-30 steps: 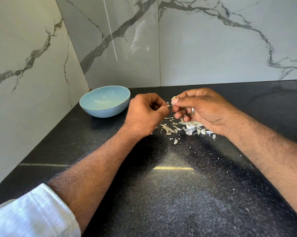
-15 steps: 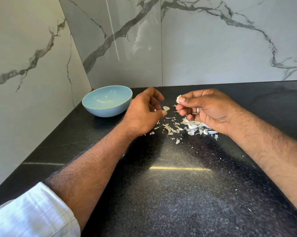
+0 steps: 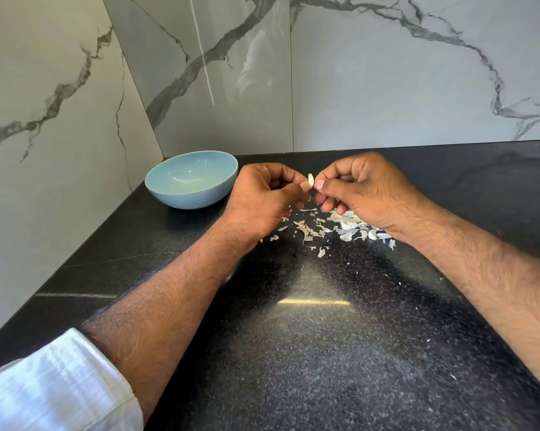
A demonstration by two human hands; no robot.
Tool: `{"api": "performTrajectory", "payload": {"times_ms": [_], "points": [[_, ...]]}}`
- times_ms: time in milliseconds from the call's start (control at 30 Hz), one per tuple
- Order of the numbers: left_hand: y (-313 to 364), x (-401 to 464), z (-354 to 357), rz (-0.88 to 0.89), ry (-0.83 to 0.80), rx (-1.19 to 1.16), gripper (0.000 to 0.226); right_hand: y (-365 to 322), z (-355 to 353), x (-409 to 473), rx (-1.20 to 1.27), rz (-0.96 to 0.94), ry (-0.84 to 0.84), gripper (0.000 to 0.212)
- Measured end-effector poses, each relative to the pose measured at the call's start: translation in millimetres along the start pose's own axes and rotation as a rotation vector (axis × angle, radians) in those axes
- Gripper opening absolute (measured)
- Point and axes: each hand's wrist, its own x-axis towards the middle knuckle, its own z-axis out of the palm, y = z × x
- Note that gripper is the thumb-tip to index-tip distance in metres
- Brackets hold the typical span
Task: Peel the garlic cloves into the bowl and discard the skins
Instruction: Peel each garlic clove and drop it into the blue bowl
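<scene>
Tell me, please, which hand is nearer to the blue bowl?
The left. The left hand sits just right of the blue bowl, close to its rim, while the right hand lies farther right, beyond the garlic clove that both pinch.

A black speckled stone countertop (image 3: 309,353) fills the lower part of the view, with a bright streak of reflected light near its middle. Behind and to the left, grey-veined white marble wall panels (image 3: 402,76) meet in a corner.
</scene>
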Motion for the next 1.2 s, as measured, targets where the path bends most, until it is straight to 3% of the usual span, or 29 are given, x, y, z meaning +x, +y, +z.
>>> {"api": "performTrajectory", "payload": {"times_ms": [367,567,800,1200], "points": [[-1.0,-0.8,-2.1,-0.018,-0.010,-0.019,0.010,-3.7,-1.1,-5.4,-0.191,-0.109,0.006,0.008],[-2.8,-0.5,-4.3,-0.061,-0.023,-0.142,0.022,-7.4,-1.9,-6.7,-0.215,-0.126,-0.029,0.011],[-0.4,-1.9,-2.9,0.003,-0.068,-0.073,0.012,-5.6,-1.9,-7.6,-0.296,-0.169,-0.026,0.012],[2.2,-3.5,1.8,-0.044,-0.064,-0.170,0.010,-0.7,0.1,-6.8,-0.356,-0.222,0.006,0.014]]}}
